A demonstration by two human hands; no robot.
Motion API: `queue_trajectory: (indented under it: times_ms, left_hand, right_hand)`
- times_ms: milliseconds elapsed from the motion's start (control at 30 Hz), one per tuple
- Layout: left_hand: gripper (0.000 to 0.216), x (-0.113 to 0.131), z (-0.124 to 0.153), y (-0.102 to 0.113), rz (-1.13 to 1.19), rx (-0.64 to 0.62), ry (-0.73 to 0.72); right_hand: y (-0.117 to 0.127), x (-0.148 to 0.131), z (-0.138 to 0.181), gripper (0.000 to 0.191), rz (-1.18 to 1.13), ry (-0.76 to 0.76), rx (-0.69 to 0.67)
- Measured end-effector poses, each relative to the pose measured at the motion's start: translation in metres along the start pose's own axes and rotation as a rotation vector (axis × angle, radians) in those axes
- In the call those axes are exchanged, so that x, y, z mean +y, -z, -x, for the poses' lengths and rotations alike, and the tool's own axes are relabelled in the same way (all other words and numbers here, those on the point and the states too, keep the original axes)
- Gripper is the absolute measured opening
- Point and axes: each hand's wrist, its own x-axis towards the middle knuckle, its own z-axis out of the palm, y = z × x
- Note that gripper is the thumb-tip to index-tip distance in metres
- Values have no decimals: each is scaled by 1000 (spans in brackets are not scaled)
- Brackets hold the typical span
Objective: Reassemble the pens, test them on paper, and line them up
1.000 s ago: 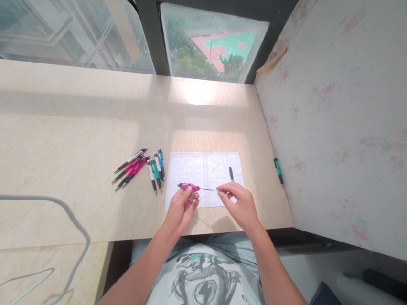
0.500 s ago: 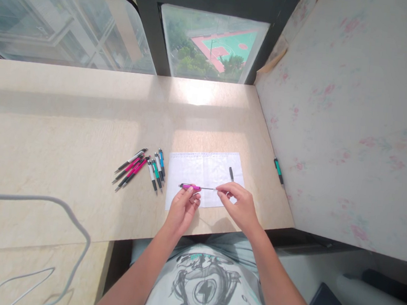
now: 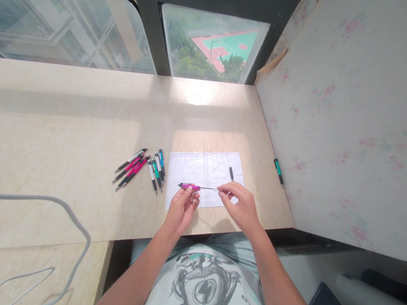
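Observation:
My left hand pinches a pink pen barrel above a white sheet of paper. A thin refill sticks out of the barrel to the right, and my right hand pinches its far end. A small black pen part lies on the paper just beyond my right hand. Left of the paper lies a cluster of several pens in pink, white, blue and green.
The beige table runs to a window at the back. A floral-papered wall closes the right side, with a green pen lying at its foot. A grey cable loops over the near left.

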Motion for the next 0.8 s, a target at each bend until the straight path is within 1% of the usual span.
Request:
queue_trajectory:
  times_ms: [800]
  left_hand:
    - [20,-1,-2,3,7,2,-2]
  right_hand:
    - [2,-3,-1,16,47,11,-9]
